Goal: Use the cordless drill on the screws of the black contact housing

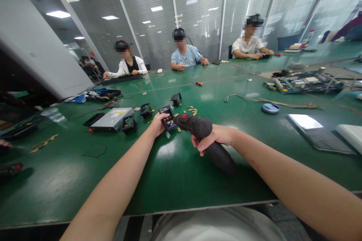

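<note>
My left hand (158, 123) is closed on the edge of a small black plastic housing (169, 124), with bits of brass showing inside it. A black cordless drill (200, 126) with a red mark on top is gripped in my right hand (206, 144). Its nose points left and reaches the housing; whether the bit touches it I cannot tell. Just beyond the drill lie several small brass pieces (194, 110). Similar black housings stand close by: one behind (176, 99), one to the left (145, 110), and another (129, 124) against a grey metal drive box.
The grey drive box (112, 119) sits left on the green table (181, 184). More brass pieces (45, 143) lie far left. To the right are a round blue-lidded tin (270, 108), a cable bundle (277, 101), a notebook (316, 131) and circuit boards (308, 83). Three people sit opposite.
</note>
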Available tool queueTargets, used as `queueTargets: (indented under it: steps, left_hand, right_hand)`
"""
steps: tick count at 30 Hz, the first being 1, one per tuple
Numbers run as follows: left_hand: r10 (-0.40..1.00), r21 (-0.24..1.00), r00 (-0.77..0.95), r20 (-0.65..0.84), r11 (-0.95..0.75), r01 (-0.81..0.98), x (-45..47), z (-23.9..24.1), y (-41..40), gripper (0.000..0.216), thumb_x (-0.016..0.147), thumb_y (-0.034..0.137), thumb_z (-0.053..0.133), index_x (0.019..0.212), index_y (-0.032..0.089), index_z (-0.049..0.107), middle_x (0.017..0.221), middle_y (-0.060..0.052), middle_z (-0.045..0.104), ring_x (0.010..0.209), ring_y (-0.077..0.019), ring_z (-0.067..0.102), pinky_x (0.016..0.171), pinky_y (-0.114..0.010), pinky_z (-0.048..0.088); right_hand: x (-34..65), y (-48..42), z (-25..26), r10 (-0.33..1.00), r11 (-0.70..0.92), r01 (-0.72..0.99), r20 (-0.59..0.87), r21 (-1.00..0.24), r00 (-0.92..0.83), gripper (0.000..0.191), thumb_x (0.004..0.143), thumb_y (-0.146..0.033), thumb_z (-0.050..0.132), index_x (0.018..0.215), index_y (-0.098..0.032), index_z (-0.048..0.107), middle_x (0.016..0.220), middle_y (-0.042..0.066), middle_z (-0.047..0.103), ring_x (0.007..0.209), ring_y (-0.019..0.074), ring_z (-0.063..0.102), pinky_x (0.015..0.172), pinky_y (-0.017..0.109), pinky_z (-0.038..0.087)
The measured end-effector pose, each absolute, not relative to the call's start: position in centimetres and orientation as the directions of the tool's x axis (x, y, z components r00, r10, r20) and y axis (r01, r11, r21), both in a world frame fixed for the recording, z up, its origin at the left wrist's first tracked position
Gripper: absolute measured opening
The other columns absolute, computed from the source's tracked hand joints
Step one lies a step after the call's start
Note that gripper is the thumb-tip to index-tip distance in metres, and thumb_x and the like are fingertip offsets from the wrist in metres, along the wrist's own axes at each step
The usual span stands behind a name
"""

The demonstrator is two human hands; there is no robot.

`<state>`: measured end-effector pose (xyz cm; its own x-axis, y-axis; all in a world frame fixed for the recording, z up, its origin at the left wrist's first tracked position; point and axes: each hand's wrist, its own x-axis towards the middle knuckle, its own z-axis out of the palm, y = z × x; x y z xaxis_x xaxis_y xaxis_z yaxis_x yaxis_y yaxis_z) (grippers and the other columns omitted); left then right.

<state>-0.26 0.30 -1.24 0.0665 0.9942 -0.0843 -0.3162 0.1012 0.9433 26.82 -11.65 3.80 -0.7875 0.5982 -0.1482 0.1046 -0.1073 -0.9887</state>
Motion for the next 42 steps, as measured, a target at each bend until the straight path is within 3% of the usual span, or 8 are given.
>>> queueTargets:
  steps: [12, 32, 42]
  left_hand:
    - [0.994, 0.946, 0.086, -0.071, 0.095, -0.310, -0.5, -1.7, 0.7, 0.046, 0.061, 0.018, 0.080, 0.103, 0.018, 0.064, 0.085, -0.005, 0.075, 0.076, -0.0262, 0.075, 0.072, -0.041, 0.062]
    - [0.998, 0.970, 0.068, -0.018, 0.034, -0.242, -0.3, -1.6, 0.2, 0.047, 0.054, 0.008, 0.080, 0.097, 0.019, 0.064, 0.082, -0.003, 0.074, 0.070, -0.0213, 0.072, 0.072, -0.036, 0.060]
    - [0.993, 0.925, 0.097, -0.061, 0.093, -0.370, -0.7, -0.9, -0.4, 0.043, 0.061, 0.016, 0.077, 0.101, 0.020, 0.061, 0.085, -0.004, 0.074, 0.075, -0.0248, 0.075, 0.071, -0.038, 0.061]
  right_hand:
    - [26.9, -11.7, 3.7, 0.607, -0.108, 0.098, -0.144, -0.989, -0.782, 0.032, 0.058, -0.033, 0.088, 0.079, -0.015, 0.072, 0.070, 0.001, 0.072, 0.060, 0.0185, 0.070, 0.060, 0.028, 0.055]
    - [26.7, -11.7, 3.7, 0.600, -0.120, 0.098, -0.151, -0.988, -0.786, 0.032, 0.059, -0.032, 0.088, 0.080, -0.015, 0.071, 0.069, 0.001, 0.071, 0.060, 0.0179, 0.069, 0.061, 0.028, 0.054]
    - [26.4, -11.9, 3.7, 0.596, -0.127, 0.121, -0.173, -0.985, -0.784, 0.034, 0.056, -0.033, 0.091, 0.079, -0.015, 0.073, 0.069, 0.001, 0.073, 0.063, 0.0195, 0.070, 0.064, 0.029, 0.055]
